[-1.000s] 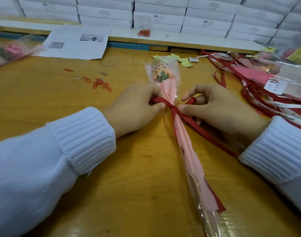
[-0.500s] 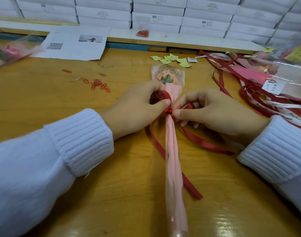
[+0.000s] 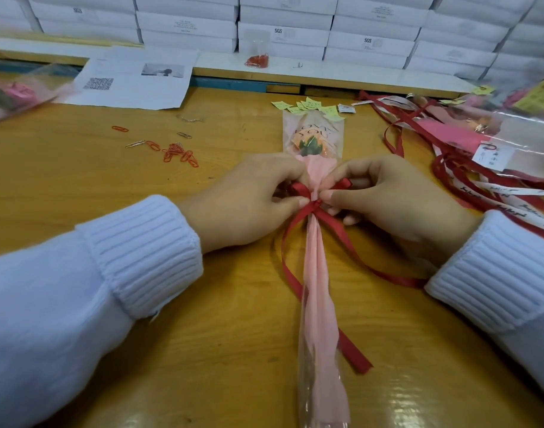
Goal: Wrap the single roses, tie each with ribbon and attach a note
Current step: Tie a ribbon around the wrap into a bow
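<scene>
A single wrapped rose (image 3: 313, 143) lies lengthwise on the wooden table (image 3: 233, 350), its orange head in a clear sleeve pointing away from me and its pink paper stem (image 3: 318, 304) running toward me. A dark red ribbon (image 3: 315, 206) is knotted around its neck, with a bow loop on each side and two tails trailing down. My left hand (image 3: 249, 202) pinches the left loop. My right hand (image 3: 388, 196) pinches the right loop. Small yellow-green notes (image 3: 310, 106) lie just beyond the rose head.
Loose orange paper clips (image 3: 175, 152) lie at the left. A pile of red and white ribbons (image 3: 486, 186) and wrapped roses (image 3: 480, 131) fills the right side. Another wrapped rose (image 3: 11, 94) sits far left. A printed sheet (image 3: 134, 78) and stacked white boxes (image 3: 283, 29) line the back.
The rose has straightened toward me. The ribbon went from a plain knot to a bow with two loops, and my hands have drawn the loops apart to either side.
</scene>
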Action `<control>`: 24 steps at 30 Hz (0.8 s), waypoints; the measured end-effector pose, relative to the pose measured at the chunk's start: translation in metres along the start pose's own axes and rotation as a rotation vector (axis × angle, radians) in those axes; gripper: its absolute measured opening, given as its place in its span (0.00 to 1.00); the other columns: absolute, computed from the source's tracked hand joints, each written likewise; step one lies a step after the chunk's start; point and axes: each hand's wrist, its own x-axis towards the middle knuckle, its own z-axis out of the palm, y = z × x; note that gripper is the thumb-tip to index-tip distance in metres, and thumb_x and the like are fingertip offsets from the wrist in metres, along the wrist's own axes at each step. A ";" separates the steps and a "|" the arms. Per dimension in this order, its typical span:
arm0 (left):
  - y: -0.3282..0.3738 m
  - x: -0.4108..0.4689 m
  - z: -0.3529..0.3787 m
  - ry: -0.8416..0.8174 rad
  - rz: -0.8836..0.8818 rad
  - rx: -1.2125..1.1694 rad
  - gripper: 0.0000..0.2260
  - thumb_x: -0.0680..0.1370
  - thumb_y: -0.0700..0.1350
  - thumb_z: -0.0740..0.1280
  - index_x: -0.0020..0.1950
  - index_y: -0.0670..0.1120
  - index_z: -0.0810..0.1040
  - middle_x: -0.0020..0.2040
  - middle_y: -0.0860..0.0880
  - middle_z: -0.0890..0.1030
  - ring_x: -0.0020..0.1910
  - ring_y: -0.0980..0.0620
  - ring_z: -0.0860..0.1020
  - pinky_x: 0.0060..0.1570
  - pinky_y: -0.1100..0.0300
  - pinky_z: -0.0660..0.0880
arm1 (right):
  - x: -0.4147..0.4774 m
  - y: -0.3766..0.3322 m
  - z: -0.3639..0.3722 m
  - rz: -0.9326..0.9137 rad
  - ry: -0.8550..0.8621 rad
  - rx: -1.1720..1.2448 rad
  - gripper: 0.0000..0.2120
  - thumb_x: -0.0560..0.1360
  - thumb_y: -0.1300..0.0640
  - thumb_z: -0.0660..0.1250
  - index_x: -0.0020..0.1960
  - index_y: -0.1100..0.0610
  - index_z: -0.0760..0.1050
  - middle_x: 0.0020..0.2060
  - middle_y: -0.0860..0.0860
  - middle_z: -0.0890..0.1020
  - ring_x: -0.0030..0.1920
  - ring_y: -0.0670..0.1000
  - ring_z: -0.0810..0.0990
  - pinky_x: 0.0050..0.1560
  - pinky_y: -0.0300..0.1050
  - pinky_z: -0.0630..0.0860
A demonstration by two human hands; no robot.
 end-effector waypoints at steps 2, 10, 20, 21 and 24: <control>0.001 0.001 0.000 -0.025 0.016 0.030 0.04 0.76 0.43 0.68 0.44 0.52 0.75 0.50 0.52 0.79 0.51 0.56 0.76 0.53 0.58 0.74 | 0.000 0.000 0.000 0.016 0.016 0.013 0.03 0.72 0.66 0.70 0.43 0.60 0.81 0.29 0.50 0.82 0.28 0.41 0.79 0.29 0.30 0.73; 0.000 0.002 0.003 -0.014 0.025 0.108 0.02 0.76 0.44 0.67 0.44 0.48 0.76 0.51 0.51 0.79 0.51 0.53 0.76 0.52 0.55 0.73 | 0.003 0.001 0.002 0.073 0.113 0.043 0.06 0.72 0.69 0.70 0.39 0.60 0.80 0.29 0.53 0.81 0.26 0.43 0.78 0.28 0.31 0.74; -0.006 0.000 0.002 0.115 -0.151 -0.084 0.07 0.76 0.48 0.67 0.41 0.47 0.78 0.34 0.55 0.76 0.34 0.65 0.72 0.34 0.73 0.67 | 0.004 0.003 -0.003 0.090 0.083 0.083 0.04 0.73 0.68 0.69 0.43 0.61 0.80 0.31 0.54 0.81 0.28 0.43 0.79 0.29 0.31 0.75; -0.006 0.000 0.001 0.123 -0.168 -0.125 0.06 0.76 0.48 0.67 0.41 0.48 0.78 0.33 0.56 0.77 0.34 0.65 0.73 0.33 0.73 0.68 | 0.003 0.004 -0.004 0.079 0.057 0.083 0.04 0.73 0.67 0.69 0.44 0.61 0.80 0.32 0.53 0.81 0.29 0.43 0.80 0.30 0.31 0.76; -0.007 0.001 -0.001 0.125 -0.194 -0.283 0.02 0.77 0.46 0.67 0.45 0.50 0.78 0.39 0.55 0.81 0.38 0.62 0.79 0.38 0.70 0.75 | 0.002 0.004 -0.007 0.058 -0.045 0.066 0.07 0.70 0.66 0.72 0.46 0.57 0.80 0.33 0.53 0.82 0.32 0.44 0.81 0.34 0.33 0.78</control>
